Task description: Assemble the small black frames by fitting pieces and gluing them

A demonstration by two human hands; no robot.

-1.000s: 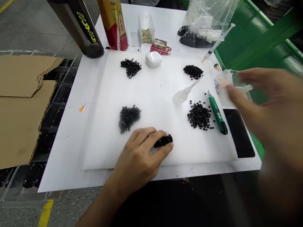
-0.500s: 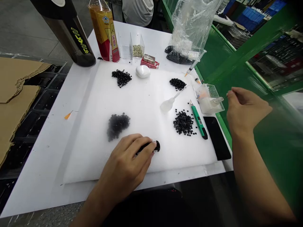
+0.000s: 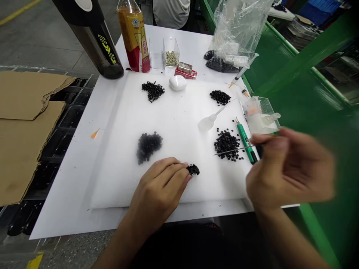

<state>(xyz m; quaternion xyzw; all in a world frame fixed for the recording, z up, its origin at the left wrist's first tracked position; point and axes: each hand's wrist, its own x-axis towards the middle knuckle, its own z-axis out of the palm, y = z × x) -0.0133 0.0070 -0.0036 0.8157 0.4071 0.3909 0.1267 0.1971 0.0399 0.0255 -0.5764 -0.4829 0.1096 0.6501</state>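
Bright, even light, seemingly from overhead; only faint, soft shadows by the left hand [image 3: 157, 190] on the white foam sheet [image 3: 168, 119]. Glare on the plastic bag [image 3: 238, 30]. Motion blur across the right hand [image 3: 288, 168]. Wide-angle bowing along the green rail [image 3: 308, 67], far right.

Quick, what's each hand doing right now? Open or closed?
Left hand: closed, fingertips holding a small black clump of granules.
Right hand: pinched closed, holding a thin metal needle, though blurred by motion.
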